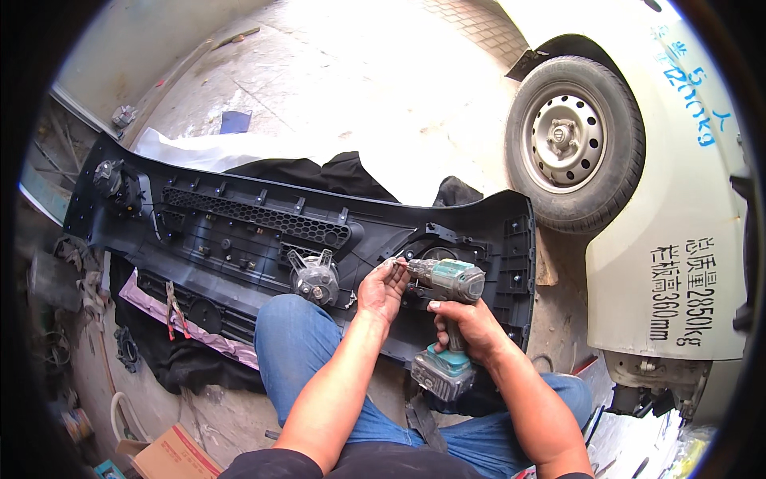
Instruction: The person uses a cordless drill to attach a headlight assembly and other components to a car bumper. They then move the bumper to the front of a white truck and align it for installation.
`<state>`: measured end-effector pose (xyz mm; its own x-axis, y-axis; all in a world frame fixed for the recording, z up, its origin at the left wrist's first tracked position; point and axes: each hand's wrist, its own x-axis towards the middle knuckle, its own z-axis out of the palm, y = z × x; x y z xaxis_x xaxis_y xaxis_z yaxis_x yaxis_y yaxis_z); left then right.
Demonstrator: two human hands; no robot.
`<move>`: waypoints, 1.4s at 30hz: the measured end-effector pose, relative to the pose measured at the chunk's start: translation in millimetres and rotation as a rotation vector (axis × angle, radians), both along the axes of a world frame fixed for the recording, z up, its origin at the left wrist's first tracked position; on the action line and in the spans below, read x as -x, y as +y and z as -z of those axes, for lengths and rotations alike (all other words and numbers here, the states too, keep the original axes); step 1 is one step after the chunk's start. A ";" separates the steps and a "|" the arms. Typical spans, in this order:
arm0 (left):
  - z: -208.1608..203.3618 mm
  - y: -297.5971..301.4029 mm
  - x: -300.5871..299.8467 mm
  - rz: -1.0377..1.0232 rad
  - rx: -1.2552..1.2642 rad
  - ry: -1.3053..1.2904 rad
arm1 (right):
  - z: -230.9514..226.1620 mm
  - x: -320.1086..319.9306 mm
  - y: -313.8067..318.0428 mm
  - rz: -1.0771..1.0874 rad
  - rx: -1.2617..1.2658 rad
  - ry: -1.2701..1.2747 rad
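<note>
My right hand (pixel 467 326) is wrapped round the grip of a teal and grey cordless drill (pixel 451 278), its battery hanging below and its nose pointing left. My left hand (pixel 383 289) is raised at the drill's tip, fingertips pinched together there; whatever they hold is too small to make out. Beneath both hands lies a long black vehicle bumper (pixel 239 231), its ribbed inner side facing up. A round fog lamp (pixel 314 277) with bracket arms rests on it, left of my left hand. Another lamp (pixel 112 177) sits at the bumper's far left end.
Red-handled pliers (pixel 175 311) lie on the bumper's near edge by a pink strip (pixel 191 323). Black cloth (pixel 167 363) spreads underneath. A vehicle wheel (pixel 574 132) and pale body panel (pixel 678 263) stand at the right. A cardboard box (pixel 175 455) is at the lower left.
</note>
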<state>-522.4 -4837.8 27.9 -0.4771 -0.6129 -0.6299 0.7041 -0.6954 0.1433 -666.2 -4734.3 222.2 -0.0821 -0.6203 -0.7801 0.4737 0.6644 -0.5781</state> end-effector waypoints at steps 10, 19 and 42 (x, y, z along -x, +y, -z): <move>-6.2 -4.5 7.6 0.098 0.041 -0.031 | -0.8 11.9 7.5 0.041 -0.040 -0.035; -18.1 -11.8 55.8 0.187 0.051 -0.098 | -8.8 38.6 7.0 0.138 0.001 -0.041; -19.7 -3.0 113.6 0.375 0.403 -0.419 | 8.5 88.8 -41.6 0.123 -0.115 0.248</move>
<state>-636.0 -4840.8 47.6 -0.4689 -0.6793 -0.5646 0.2558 -0.7162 0.6493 -755.0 -4776.0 213.7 -0.3480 -0.5029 -0.7912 0.4085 0.6783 -0.6108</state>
